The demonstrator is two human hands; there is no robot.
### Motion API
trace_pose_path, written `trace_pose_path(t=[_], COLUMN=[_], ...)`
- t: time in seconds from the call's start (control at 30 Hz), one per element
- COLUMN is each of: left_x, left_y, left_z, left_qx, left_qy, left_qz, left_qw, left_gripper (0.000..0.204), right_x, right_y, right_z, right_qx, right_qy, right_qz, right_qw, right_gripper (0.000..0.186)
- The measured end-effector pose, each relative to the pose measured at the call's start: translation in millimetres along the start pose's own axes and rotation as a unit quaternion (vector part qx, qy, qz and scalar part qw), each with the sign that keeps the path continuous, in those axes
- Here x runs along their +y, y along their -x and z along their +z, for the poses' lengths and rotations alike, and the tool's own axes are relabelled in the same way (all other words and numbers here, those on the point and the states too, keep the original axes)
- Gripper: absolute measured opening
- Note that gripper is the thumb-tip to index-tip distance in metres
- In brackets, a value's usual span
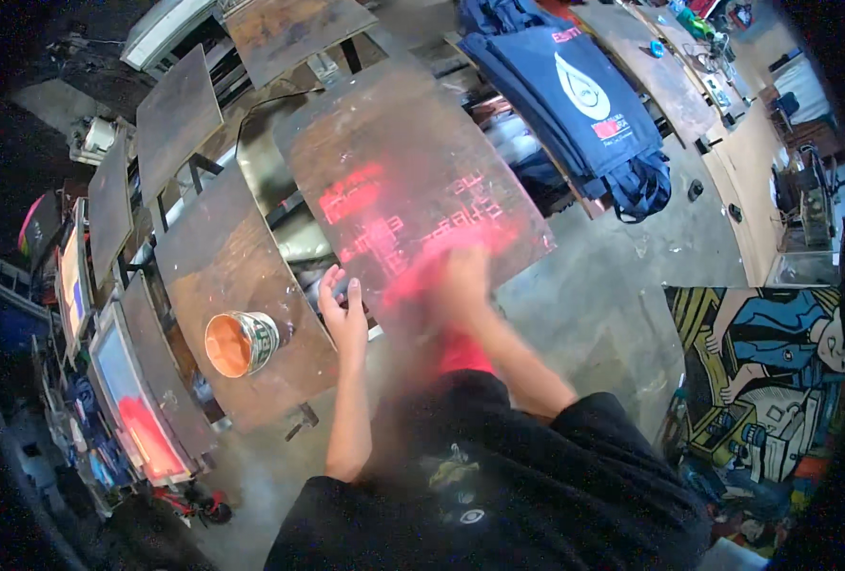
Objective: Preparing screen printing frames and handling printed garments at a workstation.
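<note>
Cloth (413,283) is seemingly wiping the board (346,133), right hand (464,276) blurring, grip unclear; left hand (348,325) is hovering uncurled; pink marks (348,197) likely needing rubbing.

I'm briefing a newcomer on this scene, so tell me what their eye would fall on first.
Likely first are the bright pink marks on the central board, with the blurred right hand near its lower edge beside what looks like a pink cloth. Next come the bucket, orange inside, on the brown board at left, and the dark blue printed fabric at upper right.
</note>
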State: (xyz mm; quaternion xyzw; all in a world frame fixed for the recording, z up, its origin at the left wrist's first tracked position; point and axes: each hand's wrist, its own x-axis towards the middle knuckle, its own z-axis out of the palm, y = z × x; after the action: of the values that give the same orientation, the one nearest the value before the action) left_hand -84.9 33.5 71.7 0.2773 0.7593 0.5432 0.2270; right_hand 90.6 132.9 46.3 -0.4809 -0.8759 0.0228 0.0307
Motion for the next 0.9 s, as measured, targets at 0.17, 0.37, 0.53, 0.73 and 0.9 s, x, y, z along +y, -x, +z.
trace_pose_path(t=[0.17, 0.37, 0.53, 0.73, 0.9], left_x=[5.1, 5.9, -9.9, -0.9, -6.5], left_y=[-5.2, -20.2, -8.9, -32.5, -30.6], left_z=[7.8, -10.0, -12.5, 2.5, 4.7], left_qx=[-0.028, 0.016, 0.039, -0.011, 0.004], left_qy=[-0.023, 0.042, 0.028, 0.021, 0.05], left_qz=[0.02, -0.005, -0.02, 0.006, 0.036], left_qw=[0.999, 0.999, 0.999, 1.0, 0.998], left_gripper=[0.041, 0.043, 0.043, 0.044, 0.044], right_x=[-69.4, 74.9, -23.4, -29.9, 79.1], right_y=[40.7, -64.1, -11.9, -5.5, -66.0], right_z=[17.2, 0.1, 26.8, 45.4, 29.0], right_qx=[-0.044, -0.012, 0.074, -0.051, 0.083], right_qy=[-0.174, -0.088, 0.13, -0.091, -0.076], right_qz=[-0.114, 0.091, -0.005, -0.128, 0.111], right_qw=[0.977, 0.992, 0.989, 0.986, 0.987], right_gripper=[0.02, 0.026, 0.017, 0.019, 0.017])
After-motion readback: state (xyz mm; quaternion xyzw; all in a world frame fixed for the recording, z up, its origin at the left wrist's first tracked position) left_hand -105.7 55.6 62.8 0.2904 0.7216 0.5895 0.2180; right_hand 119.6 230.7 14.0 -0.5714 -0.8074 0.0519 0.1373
